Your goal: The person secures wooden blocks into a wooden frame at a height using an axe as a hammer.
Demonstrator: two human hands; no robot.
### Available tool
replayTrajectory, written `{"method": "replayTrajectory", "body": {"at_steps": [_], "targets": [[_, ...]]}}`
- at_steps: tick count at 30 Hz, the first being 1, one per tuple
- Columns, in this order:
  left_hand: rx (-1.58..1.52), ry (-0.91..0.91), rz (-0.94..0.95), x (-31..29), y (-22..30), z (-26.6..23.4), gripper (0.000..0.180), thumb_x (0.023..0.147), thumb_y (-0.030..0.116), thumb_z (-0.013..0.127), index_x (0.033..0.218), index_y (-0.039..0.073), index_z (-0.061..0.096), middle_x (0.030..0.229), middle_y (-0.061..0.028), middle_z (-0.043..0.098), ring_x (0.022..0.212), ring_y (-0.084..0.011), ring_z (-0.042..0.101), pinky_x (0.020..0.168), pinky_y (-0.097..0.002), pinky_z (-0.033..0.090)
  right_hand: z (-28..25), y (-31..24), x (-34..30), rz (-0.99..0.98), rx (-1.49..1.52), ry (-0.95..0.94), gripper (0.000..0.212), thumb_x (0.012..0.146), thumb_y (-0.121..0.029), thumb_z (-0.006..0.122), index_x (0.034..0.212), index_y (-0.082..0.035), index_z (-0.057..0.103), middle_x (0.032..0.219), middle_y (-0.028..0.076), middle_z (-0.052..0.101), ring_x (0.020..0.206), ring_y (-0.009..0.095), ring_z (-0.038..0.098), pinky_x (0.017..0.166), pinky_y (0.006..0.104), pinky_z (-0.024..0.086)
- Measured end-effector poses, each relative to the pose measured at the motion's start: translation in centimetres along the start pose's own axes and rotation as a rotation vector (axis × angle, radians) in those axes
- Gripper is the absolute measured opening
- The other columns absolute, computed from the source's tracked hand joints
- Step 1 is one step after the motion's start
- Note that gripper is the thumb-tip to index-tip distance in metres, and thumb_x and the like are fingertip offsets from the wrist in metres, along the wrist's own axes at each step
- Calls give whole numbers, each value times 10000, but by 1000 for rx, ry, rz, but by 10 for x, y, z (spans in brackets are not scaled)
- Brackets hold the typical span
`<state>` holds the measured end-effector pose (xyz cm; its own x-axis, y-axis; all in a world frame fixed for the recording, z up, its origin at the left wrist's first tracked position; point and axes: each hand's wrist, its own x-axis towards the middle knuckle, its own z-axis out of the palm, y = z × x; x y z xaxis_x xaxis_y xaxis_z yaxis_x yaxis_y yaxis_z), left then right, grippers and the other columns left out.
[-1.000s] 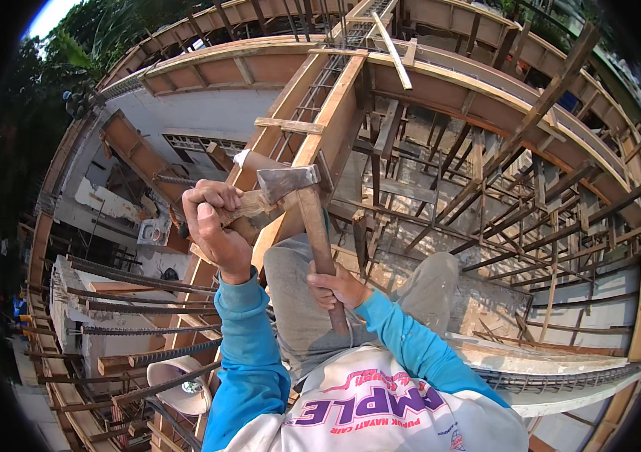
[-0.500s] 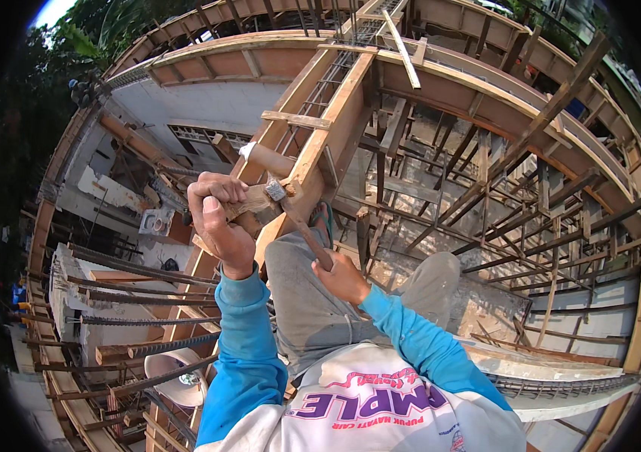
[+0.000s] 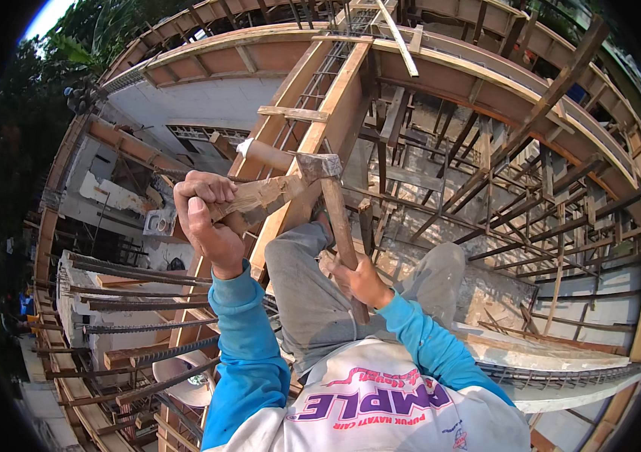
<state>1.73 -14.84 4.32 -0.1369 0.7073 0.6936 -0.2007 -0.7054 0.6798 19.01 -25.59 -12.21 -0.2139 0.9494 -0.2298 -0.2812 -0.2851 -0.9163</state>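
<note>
A short, rough-cut piece of wood (image 3: 264,197) is in my left hand (image 3: 211,222), whose fingers are wrapped round its left end. My right hand (image 3: 362,279) is closed round the wooden handle of a hammer (image 3: 345,233). The hammer's grey metal head is at the wood's right end; I cannot tell whether they touch. Behind the wood, a pale round tube-like piece with a white end (image 3: 266,154) lies across the wooden beam formwork (image 3: 343,94). My knees are bent below my hands, and one foot is partly hidden beside the formwork.
Steel bars run inside the formwork, under a wooden cross-piece (image 3: 292,114). Several ribbed rebars (image 3: 151,329) jut out at left, near a round pale hat-like object (image 3: 185,377). Many timber props (image 3: 486,173) stand far below at right, beside a deep drop.
The hammer has swung up and right, its head now larger in view. My right hand has shifted slightly right and down the view. My left hand and the wood have moved a little left.
</note>
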Motion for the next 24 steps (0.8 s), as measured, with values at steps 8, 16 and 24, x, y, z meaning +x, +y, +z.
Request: {"method": "replayTrajectory", "body": {"at_steps": [8, 16, 24], "targets": [[26, -9, 1, -2, 5, 10, 234, 868, 294, 455, 807, 84, 372, 757, -50, 355, 692, -155, 366, 687, -327, 390, 29, -7, 22, -407, -312, 160, 202, 901, -200, 612, 891, -6, 556, 662, 70, 525, 632, 137, 516, 584, 313, 422], [39, 42, 31, -3, 7, -8, 216, 857, 275, 441, 796, 82, 368, 746, -52, 344, 684, -160, 368, 661, -315, 372, 12, 13, 42, 83, -135, -186, 239, 889, -235, 636, 775, -70, 505, 586, -16, 466, 445, 77, 440, 408, 260, 359], [33, 26, 59, 3, 9, -3, 210, 866, 269, 434, 801, 81, 370, 750, -53, 350, 695, -160, 374, 669, -315, 375, 14, -2, 45, -54, -280, -130, 243, 886, -234, 642, 806, -52, 502, 583, -5, 479, 452, 81, 432, 419, 262, 360]]}}
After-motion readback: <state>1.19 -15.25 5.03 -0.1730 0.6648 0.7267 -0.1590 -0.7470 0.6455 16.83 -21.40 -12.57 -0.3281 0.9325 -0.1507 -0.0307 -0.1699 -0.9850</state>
